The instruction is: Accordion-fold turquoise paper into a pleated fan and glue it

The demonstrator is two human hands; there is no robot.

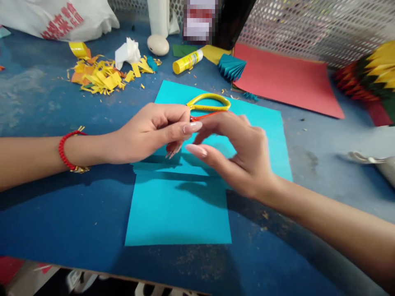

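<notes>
My left hand hovers over blue paper, its fingers curled and the thumb laid along them; anything inside the grip is hidden. Close to it on the right, my right hand has bent fingers, with a gap between thumb and index finger. Its index fingertip is hidden near the left thumb. Below both hands lies a blue sheet with narrow folds along its upper edge. A larger blue sheet is behind it. Scissors with yellow and orange handles rest behind my fingers, their blades out of sight.
Yellow and orange paper scraps are heaped at the back left. A glue stick, a pleated teal paper piece and red sheets lie farther back. A white plastic bag is at the upper left.
</notes>
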